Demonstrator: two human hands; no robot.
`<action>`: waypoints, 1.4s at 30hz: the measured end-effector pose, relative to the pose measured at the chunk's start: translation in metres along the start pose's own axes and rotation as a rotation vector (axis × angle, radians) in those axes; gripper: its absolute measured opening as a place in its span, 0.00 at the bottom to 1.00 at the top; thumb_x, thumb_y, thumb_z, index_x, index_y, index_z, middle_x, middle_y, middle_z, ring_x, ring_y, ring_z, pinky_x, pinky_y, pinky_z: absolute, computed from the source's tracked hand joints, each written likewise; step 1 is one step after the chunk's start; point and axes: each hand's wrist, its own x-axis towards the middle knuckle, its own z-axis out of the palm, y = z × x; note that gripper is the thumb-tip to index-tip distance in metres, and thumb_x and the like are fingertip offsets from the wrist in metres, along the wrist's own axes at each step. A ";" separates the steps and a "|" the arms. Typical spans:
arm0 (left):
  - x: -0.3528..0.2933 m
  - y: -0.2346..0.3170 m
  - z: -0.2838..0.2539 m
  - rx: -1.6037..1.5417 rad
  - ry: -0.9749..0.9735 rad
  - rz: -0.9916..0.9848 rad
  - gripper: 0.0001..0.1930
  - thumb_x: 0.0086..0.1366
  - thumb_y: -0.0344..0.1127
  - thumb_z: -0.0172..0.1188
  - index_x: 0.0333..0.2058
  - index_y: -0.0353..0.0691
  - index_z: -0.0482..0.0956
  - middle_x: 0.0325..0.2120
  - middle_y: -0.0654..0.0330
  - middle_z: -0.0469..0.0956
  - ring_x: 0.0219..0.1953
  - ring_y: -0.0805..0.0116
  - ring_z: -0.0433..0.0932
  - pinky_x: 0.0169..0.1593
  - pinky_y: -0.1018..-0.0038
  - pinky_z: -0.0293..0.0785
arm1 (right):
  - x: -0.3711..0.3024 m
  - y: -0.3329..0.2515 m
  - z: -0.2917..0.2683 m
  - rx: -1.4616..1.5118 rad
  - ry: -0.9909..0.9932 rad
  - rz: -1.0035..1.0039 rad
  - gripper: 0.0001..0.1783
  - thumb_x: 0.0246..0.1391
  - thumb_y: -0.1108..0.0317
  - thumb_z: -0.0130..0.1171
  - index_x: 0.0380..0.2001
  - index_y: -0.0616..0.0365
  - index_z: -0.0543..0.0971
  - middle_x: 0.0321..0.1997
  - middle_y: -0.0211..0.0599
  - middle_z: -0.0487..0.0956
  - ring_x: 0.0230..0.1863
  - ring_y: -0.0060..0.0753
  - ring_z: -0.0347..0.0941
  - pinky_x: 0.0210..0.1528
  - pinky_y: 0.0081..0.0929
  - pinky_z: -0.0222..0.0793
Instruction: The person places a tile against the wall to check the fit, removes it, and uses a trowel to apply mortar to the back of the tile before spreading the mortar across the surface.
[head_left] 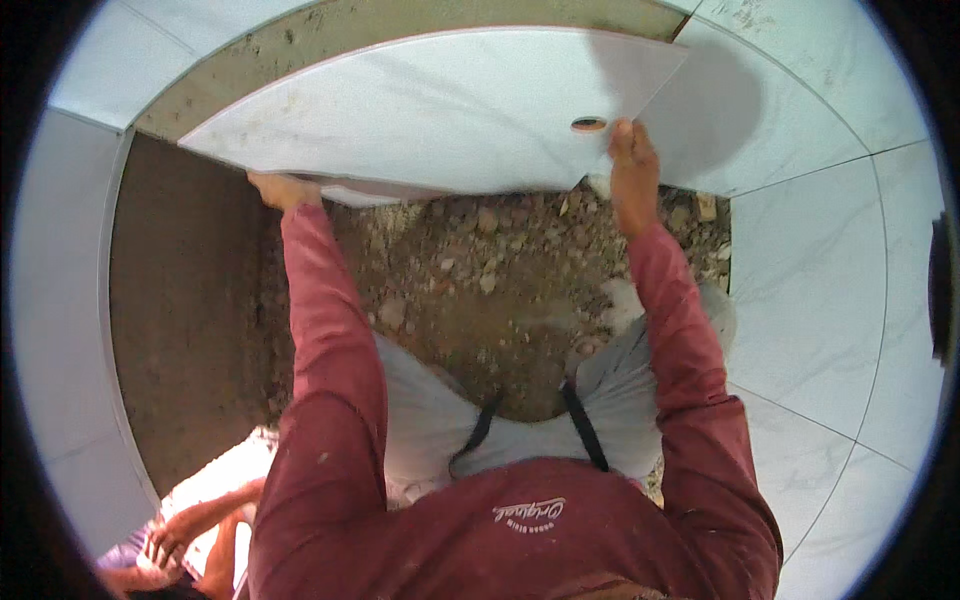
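**Tile (pixel 430 115) in both hands, up by the far wall**

Watching through the head camera. Step in hand, my read: bringing the tile square to the wall (pixel 330 45) and lining its right end up with the neighbour tile (pixel 720 130). To do it well, I'd keep both ends level and close the right joint gently, edge to edge, no knocking. I'd carry the weight from the near edge and press with flat fingers, clear of the hole (pixel 589 125); the strip around it is probably the weak spot. I'd also check the near edge for grit, since the rubble (pixel 480 250) is right below.

Grip: left hand (pixel 285 190) has the near edge close to the left corner, fingers mostly hidden. Right hand (pixel 634 175) reaches up at the right end, fingers extended beside the hole; can't tell if it's clamping or just steadying.

Tile: long, white, faint grey marbling, glossy-looking. Far edge bows, likely the fisheye. Small oval hole near the right end, a shadow over that end. Location: across the top of the view, beyond the rubble, a bare strip of wall showing past its far edge. Can't tell whether its back touches the wall.
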 end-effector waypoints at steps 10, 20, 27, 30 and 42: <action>-0.006 -0.007 0.022 0.225 0.073 -0.010 0.40 0.68 0.65 0.47 0.63 0.33 0.65 0.59 0.52 0.70 0.56 0.54 0.71 0.60 0.59 0.67 | 0.025 0.035 0.002 -0.269 0.081 -0.136 0.27 0.67 0.45 0.50 0.41 0.64 0.76 0.39 0.33 0.71 0.37 0.27 0.68 0.43 0.29 0.68; -0.007 -0.007 0.017 0.385 -0.213 0.126 0.50 0.62 0.76 0.46 0.59 0.28 0.66 0.55 0.52 0.69 0.53 0.60 0.68 0.58 0.63 0.65 | 0.026 -0.007 0.009 -0.327 0.221 0.085 0.20 0.62 0.57 0.59 0.39 0.68 0.74 0.36 0.46 0.78 0.35 0.39 0.78 0.40 0.35 0.71; 0.005 0.006 0.007 0.312 -0.224 0.101 0.47 0.64 0.71 0.50 0.62 0.29 0.63 0.57 0.54 0.67 0.54 0.60 0.67 0.58 0.63 0.64 | -0.039 0.105 0.049 0.278 0.177 0.724 0.11 0.63 0.70 0.50 0.45 0.64 0.67 0.36 0.41 0.77 0.31 0.35 0.77 0.32 0.26 0.74; 0.002 -0.008 0.014 0.318 -0.273 0.047 0.48 0.64 0.71 0.51 0.64 0.30 0.60 0.59 0.55 0.66 0.55 0.60 0.66 0.59 0.63 0.63 | -0.061 0.202 0.079 0.815 0.320 1.231 0.13 0.66 0.67 0.47 0.48 0.65 0.64 0.44 0.46 0.74 0.38 0.40 0.76 0.39 0.28 0.78; 0.005 0.003 -0.002 0.351 -0.339 -0.027 0.41 0.68 0.67 0.48 0.66 0.37 0.60 0.63 0.57 0.62 0.59 0.60 0.63 0.60 0.60 0.59 | -0.062 0.208 0.172 1.226 0.317 1.094 0.54 0.60 0.29 0.43 0.71 0.63 0.43 0.73 0.54 0.48 0.73 0.58 0.46 0.73 0.55 0.45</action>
